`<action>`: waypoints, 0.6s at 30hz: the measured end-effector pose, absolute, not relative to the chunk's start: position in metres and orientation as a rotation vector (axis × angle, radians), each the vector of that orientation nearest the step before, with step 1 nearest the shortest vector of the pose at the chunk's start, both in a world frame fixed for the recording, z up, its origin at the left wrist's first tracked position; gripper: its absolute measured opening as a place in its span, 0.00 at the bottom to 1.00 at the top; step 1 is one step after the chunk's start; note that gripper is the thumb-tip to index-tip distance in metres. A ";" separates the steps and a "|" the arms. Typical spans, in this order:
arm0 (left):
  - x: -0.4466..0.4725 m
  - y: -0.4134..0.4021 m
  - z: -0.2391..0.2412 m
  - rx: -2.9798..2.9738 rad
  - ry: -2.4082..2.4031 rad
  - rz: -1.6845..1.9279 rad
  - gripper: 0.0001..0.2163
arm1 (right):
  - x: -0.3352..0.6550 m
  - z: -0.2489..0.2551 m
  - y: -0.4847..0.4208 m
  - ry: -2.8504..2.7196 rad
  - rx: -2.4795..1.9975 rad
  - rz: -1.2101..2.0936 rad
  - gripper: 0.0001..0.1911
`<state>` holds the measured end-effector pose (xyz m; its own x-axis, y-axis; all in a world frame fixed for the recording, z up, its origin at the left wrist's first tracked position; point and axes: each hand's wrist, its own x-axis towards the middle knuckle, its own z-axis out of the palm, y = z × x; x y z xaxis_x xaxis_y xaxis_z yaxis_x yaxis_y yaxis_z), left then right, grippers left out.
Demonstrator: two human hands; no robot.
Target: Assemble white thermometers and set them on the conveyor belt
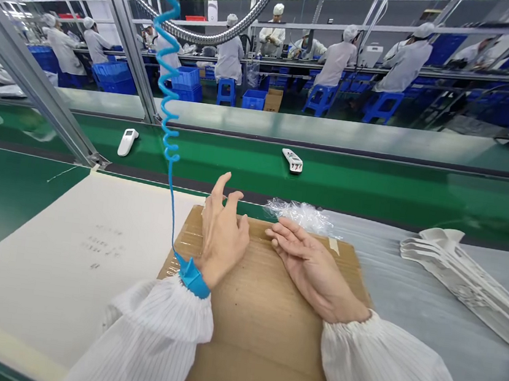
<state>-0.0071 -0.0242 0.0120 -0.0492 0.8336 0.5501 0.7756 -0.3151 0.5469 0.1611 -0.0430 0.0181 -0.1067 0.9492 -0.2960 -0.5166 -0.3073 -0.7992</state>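
My left hand is over the left part of a brown cardboard sheet, fingers apart and nothing in them. Around that wrist sits a blue strap, joined to a coiled blue cord that hangs from above. My right hand is over the cardboard's right part, palm turned inward, fingers stretched out and empty. Beyond the cardboard's far edge lies a crumpled heap of clear plastic, close to the right fingertips.
White handheld devices lie on the green conveyor belt ahead. To the right is a stack of long white plastic parts. A white sheet with handwriting covers the left. A metal post stands there. Several people in white work behind.
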 end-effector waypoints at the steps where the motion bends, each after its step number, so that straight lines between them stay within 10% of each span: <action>1: -0.007 -0.024 0.012 2.122 1.794 1.324 0.14 | 0.161 0.018 -0.043 -0.629 -0.982 1.663 0.16; 11: -0.004 -0.022 0.003 1.958 1.824 1.172 0.10 | 0.169 0.043 -0.033 -0.973 -1.105 1.664 0.11; 18: -0.001 -0.026 0.006 1.859 1.797 1.128 0.09 | 0.192 0.050 0.116 -1.484 -1.730 0.787 0.16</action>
<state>-0.0008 -0.0257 0.0055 -0.1026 0.9442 0.3129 0.6923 -0.1581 0.7041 0.1917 0.1158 0.0504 0.1533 0.9882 0.0016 0.5527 -0.0844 -0.8291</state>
